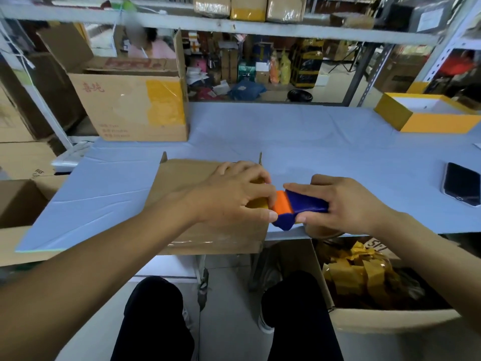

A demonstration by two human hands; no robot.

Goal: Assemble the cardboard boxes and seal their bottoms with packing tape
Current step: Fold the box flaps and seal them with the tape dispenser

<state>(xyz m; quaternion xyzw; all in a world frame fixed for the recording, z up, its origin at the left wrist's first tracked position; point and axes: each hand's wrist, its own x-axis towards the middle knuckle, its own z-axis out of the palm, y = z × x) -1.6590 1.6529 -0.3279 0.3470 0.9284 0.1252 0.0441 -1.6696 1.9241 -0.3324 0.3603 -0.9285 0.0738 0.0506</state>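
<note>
cardboard box, one, lies at the near edge of our table. our left hand curls on its yellow tape; our right hand grips one blue-and-orange tape dispenser. one phone lies far right.

Tape dispenser showing a blue body with an orange band | brown cardboard box lying on a pale blue table | large carton wearing a yellow tape patch and red lettering | tray box glowing yellow outside, white inside | phone showing black
</note>
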